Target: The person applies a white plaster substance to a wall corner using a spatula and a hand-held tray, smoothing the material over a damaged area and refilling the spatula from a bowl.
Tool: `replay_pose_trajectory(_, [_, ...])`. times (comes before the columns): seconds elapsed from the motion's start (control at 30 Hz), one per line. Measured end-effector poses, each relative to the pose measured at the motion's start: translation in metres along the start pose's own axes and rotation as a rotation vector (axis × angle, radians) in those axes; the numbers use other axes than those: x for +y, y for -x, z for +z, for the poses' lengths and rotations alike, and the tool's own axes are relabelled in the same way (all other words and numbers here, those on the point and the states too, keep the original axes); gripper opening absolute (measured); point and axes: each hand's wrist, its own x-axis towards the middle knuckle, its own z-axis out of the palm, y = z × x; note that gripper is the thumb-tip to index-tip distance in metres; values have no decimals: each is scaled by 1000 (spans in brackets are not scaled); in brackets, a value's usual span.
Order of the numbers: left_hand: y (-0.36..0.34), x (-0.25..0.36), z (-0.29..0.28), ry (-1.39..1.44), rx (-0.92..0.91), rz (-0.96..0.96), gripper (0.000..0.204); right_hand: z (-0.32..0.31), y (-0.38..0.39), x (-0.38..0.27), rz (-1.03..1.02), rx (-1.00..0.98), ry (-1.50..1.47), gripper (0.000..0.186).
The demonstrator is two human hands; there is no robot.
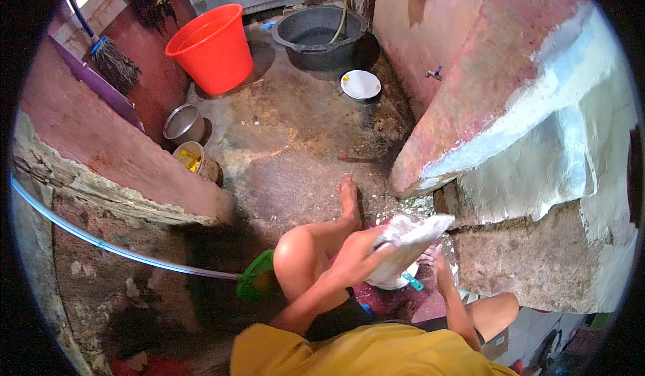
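I squat on a wet concrete floor (289,141). My left hand (368,247) grips a white soapy cloth (411,236) and holds it up over my knees. My right hand (438,263) is low beside the cloth's lower end, with its fingers partly hidden behind it. Under the cloth sits a white bowl (392,282), and a teal-handled brush (414,283) lies next to it. Foam is spread on the floor by my left foot (349,198).
A red bucket (211,47), a dark grey basin (319,36) and a white plate (361,84) stand at the far end. A steel pot (183,124) and a small tub (195,159) sit by the left wall. A hose (101,245) runs to a green scoop (259,278). A concrete ledge (510,174) rises on the right.
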Motion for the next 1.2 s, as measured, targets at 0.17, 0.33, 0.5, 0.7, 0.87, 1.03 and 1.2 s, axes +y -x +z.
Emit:
replay_pose_trajectory(0.17, [-55,14,-18,-181,-412,33,36,7,18,-69,-102,-77,-410,54])
replay_pose_trajectory(0.33, [-98,16,-17,-87,-659,168,39,14,21,-81,-238,76,-287,48])
replay_pose_trajectory(0.5, [-219,16,-83,-532,-1165,365,33,-14,37,-71,-125,257,-247,35])
replay_pose_trajectory(0.7, [-383,17,-87,-834,-160,498,42,-19,57,-56,20,371,-85,22])
replay_pose_trajectory(0.87, [-467,-20,-43,-618,-397,452,52,-37,59,-29,6,434,73,19])
replay_pose_trajectory(1.03, [-507,-48,-27,-616,-472,368,58,-40,71,-28,76,450,-144,19])
replay_pose_trajectory(1.2, [-510,-42,-34,-545,-470,412,45,-43,74,-27,102,518,-92,19])
